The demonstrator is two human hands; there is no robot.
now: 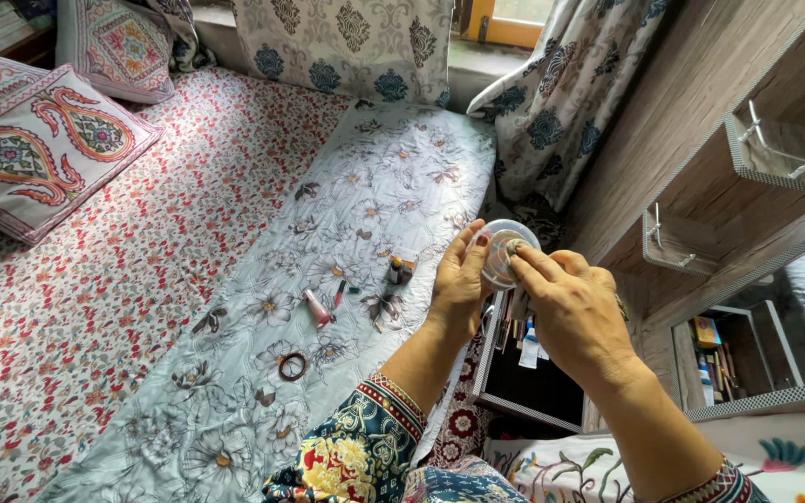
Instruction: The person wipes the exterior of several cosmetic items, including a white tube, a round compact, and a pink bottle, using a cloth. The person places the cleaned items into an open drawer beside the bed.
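I am holding a small round clear container in my left hand above the open drawer, beside the bed's edge; my right hand fingers are pinching its top. It could slip and fall into the drawer.

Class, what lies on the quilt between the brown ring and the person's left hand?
In the head view, only bare flowered quilt lies between the brown ring and the left hand.

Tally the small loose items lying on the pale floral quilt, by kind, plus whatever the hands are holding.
Small cosmetic tubes and bottles: 4, a pink tube, a thin dark stick, two small dark pieces
Round bangle or ring: 1
Dark clip-like item: 1
Round clear container, held between left hand and right hand: 1
Total: 7
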